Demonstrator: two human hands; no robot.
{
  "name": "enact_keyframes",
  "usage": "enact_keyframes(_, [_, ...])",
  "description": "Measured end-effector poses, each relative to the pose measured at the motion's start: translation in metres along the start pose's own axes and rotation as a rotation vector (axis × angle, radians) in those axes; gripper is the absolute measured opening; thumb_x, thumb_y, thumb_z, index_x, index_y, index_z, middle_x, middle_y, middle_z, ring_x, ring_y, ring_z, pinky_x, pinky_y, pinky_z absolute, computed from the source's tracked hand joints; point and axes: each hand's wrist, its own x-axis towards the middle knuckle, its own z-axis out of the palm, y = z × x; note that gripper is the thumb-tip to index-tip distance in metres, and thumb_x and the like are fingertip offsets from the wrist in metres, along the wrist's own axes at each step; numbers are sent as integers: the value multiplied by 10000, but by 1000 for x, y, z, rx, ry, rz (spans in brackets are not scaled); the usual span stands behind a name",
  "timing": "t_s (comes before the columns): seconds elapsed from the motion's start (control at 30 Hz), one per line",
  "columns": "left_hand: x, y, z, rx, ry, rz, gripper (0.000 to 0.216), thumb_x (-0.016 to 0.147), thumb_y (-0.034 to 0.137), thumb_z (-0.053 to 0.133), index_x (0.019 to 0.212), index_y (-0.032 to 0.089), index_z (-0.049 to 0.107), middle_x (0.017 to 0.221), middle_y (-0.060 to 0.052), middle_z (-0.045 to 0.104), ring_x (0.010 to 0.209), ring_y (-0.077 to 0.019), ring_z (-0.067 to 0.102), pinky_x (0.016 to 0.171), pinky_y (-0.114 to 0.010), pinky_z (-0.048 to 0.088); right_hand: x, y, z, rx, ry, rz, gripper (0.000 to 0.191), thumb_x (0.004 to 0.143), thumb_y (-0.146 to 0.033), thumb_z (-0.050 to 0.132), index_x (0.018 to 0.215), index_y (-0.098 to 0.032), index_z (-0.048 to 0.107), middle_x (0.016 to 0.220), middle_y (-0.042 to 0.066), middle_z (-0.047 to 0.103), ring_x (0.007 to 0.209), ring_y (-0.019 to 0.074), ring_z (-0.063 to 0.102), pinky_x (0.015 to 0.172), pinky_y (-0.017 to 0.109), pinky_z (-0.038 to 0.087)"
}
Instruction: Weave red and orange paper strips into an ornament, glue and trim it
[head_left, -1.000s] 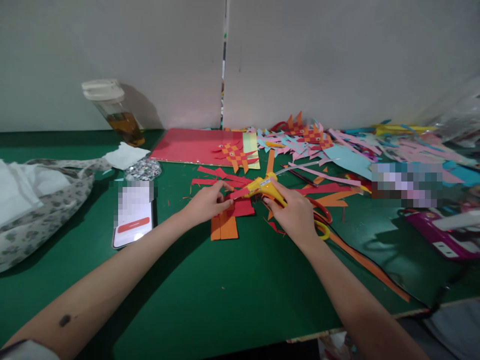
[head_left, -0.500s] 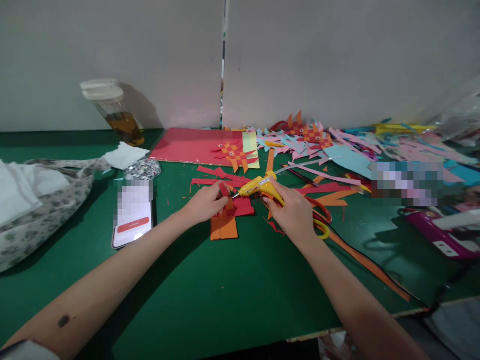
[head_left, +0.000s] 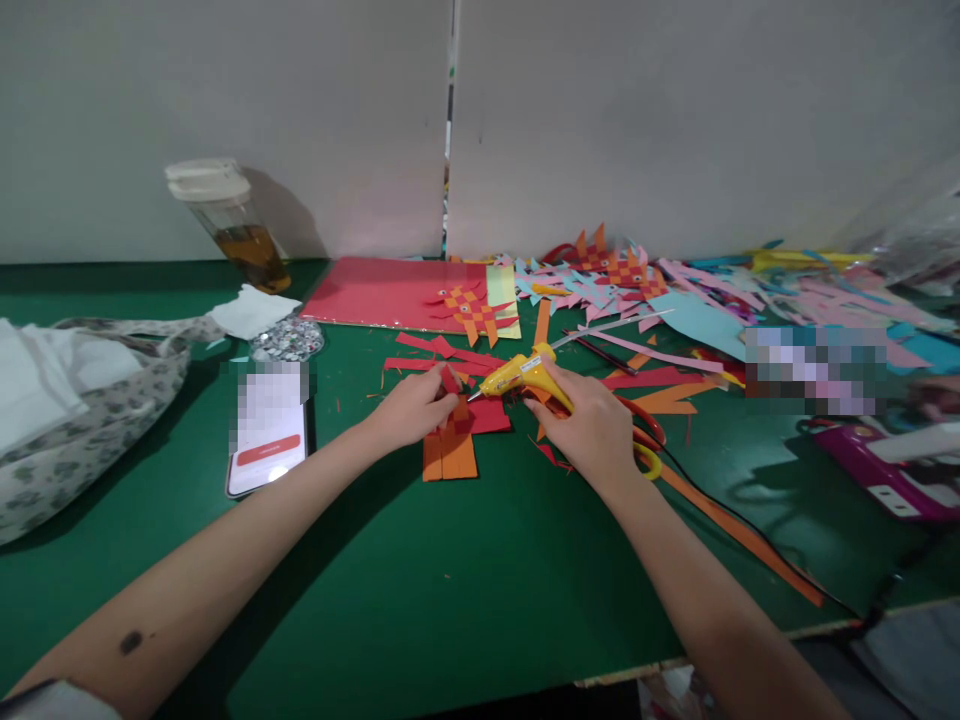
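My right hand (head_left: 589, 420) is wrapped round the handle of a yellow hot glue gun (head_left: 517, 372), a clear glue stick (head_left: 607, 325) jutting from its back. The metal nozzle points left, close to the fingers of my left hand (head_left: 412, 405). Between those fingers is pinched a red paper strip (head_left: 450, 380), folded up over woven orange and red paper. Orange paper strips (head_left: 450, 458) stick out toward me below the weave, and red strips (head_left: 491, 415) stick out to its right. Whether the nozzle touches the paper, I cannot tell.
Scissors (head_left: 649, 460) lie by my right wrist. Woven paper fish (head_left: 465, 305) rest on red paper sheets (head_left: 390, 290). Paper scraps (head_left: 570, 285) spread along the back. At left are a phone (head_left: 270, 430), a bottle (head_left: 244, 235) and a cloth bag (head_left: 127, 390); at right, a purple power strip (head_left: 877, 475).
The glue gun's nozzle has dipped very slightly beside the paper. Both hands keep their grips, and the view has shifted a little.
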Motion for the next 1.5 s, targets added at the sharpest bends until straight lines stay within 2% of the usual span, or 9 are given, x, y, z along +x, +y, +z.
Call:
enact_keyframes(0.6, [0, 0, 0, -6, -3, -8, 29, 781, 204, 394, 755, 200, 404, 537, 45, 578, 475, -117, 573, 500, -234, 416, 1, -2, -2, -61, -3, -33, 554, 770, -324, 566, 1296, -204, 439, 1078, 55, 643, 885, 235, 567, 641, 317, 436])
enact_keyframes(0.97, [0, -1, 1, 5, 7, -2, 34, 782, 209, 399, 748, 206, 397, 530, 46, 579, 476, -120, 570, 504, -238, 405, 0, -2, -3, -56, 1, -57, 576, 787, -325, 544, 1331, -218, 390, 1074, 70, 640, 887, 234, 569, 657, 325, 437])
enact_keyframes(1.3, [0, -2, 1, 1, 2, 6, 18, 785, 215, 402, 771, 205, 407, 541, 44, 586, 487, -122, 576, 507, -242, 406, 1, -2, -5, -71, -1, -39, 552, 778, -332, 552, 1302, -208, 433, 1058, 60, 650, 877, 237, 568, 639, 320, 432])
enact_keyframes(1.5, [1, -2, 1, 11, 8, -19, 33, 786, 219, 397, 760, 203, 411, 547, 35, 594, 479, -125, 575, 489, -241, 391, 2, -4, -3, -55, -17, -73, 582, 784, -333, 546, 1332, -211, 389, 1080, 68, 639, 893, 227, 566, 651, 317, 439])
